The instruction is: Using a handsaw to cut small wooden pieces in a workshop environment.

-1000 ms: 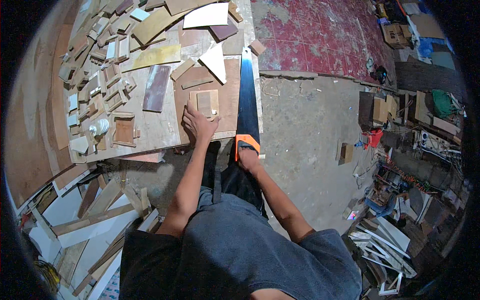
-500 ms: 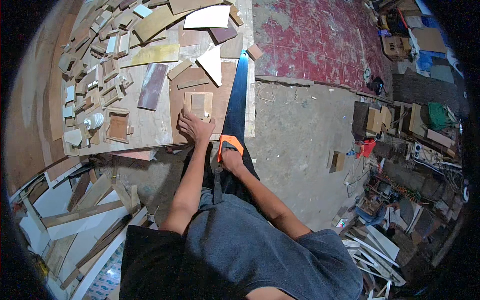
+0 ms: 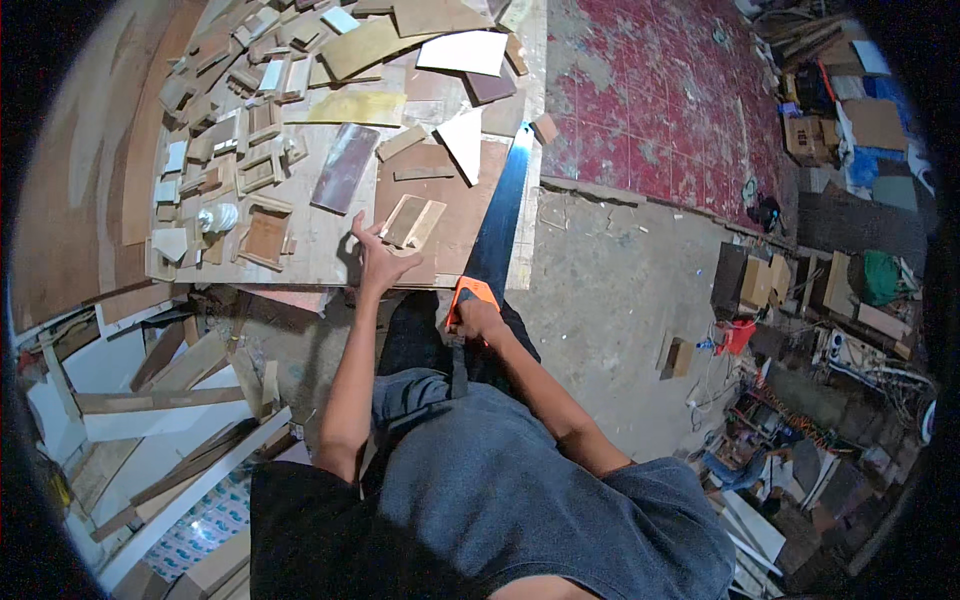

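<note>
A small wooden frame piece (image 3: 413,222), two pale strips with a darker middle, lies at a slant on a brown board (image 3: 455,200) near the bench's front edge. My left hand (image 3: 380,264) is at its near left side, fingers and thumb spread; the fingertips are close to the piece, and I cannot tell whether they touch it. My right hand (image 3: 480,320) grips the orange handle of a handsaw (image 3: 504,215). The saw's long dark blade points away from me over the bench's right edge, right of the frame piece.
Many small wooden frames (image 3: 262,168) crowd the bench's left side, near a white spiral bulb (image 3: 217,217). Flat offcuts, including a white triangle (image 3: 462,145) and a purple-brown plank (image 3: 344,168), lie farther back. Scrap boards (image 3: 160,402) pile up at lower left.
The frame piece has turned from straight to slanted. My left hand has shifted off it toward the bench edge and its fingers have spread. The saw remains in my right hand.
</note>
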`<action>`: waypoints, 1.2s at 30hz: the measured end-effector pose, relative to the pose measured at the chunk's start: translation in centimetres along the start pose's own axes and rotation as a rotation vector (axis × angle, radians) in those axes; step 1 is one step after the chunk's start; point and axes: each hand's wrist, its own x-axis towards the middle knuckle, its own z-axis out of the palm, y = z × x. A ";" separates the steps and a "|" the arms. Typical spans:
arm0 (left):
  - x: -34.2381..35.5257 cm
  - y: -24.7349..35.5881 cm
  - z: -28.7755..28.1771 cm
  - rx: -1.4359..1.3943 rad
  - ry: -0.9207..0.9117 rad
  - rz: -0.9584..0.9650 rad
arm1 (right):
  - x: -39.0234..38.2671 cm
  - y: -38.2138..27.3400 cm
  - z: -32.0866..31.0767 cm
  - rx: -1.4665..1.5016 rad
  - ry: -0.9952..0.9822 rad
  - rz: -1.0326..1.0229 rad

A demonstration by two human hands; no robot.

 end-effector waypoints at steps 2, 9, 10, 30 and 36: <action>-0.4 0.4 -0.7 -0.125 -0.051 -0.032 | 0.1 0.6 -0.1 -0.017 -0.015 -0.026; -2.8 2.1 -5.0 -0.411 -0.159 0.194 | -1.8 -0.5 -5.4 0.239 0.176 -0.025; -3.3 3.0 -5.9 -0.413 -0.149 0.188 | -2.5 -1.7 -7.7 0.398 0.126 0.018; -7.5 17.1 -14.0 -0.432 -0.534 0.520 | -14.0 -14.9 -21.0 1.326 0.344 -0.813; -7.7 17.7 -13.5 -0.498 -0.544 0.531 | -14.8 -14.1 -19.2 1.406 0.449 -0.795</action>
